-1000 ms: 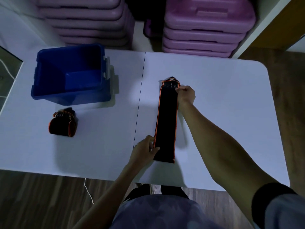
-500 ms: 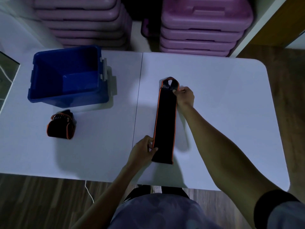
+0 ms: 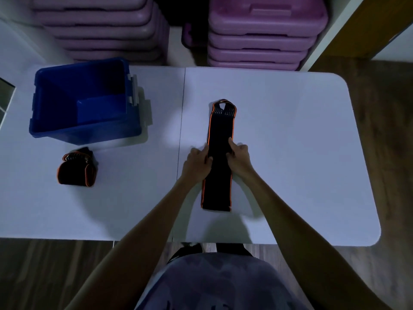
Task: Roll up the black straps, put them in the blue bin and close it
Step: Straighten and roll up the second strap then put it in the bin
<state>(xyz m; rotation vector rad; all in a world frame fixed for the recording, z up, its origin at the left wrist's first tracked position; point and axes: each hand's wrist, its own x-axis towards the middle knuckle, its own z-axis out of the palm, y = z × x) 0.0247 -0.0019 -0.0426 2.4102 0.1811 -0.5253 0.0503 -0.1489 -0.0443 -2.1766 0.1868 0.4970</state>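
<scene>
Both hands, left hand (image 3: 197, 161) and right hand (image 3: 239, 156), are pinching the flat strap (image 3: 220, 153) mid-frame, each grip closed on an edge; rolling tightly from one end, edges aligned, should work best.

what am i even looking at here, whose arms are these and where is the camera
There is no machine here: a person is working with two bare hands, and the single camera sits on their head, looking forward and down. That is why both arms reach up from the bottom of the picture.

The left hand and the right hand touch the two long edges of a flat black strap with orange trim, which lies stretched out on the white table. It is not rolled yet. To the left lies a rolled strap, already done. Behind that stands an open blue bin with nothing visible inside. Stacks of purple cases sit beyond the table.
</scene>
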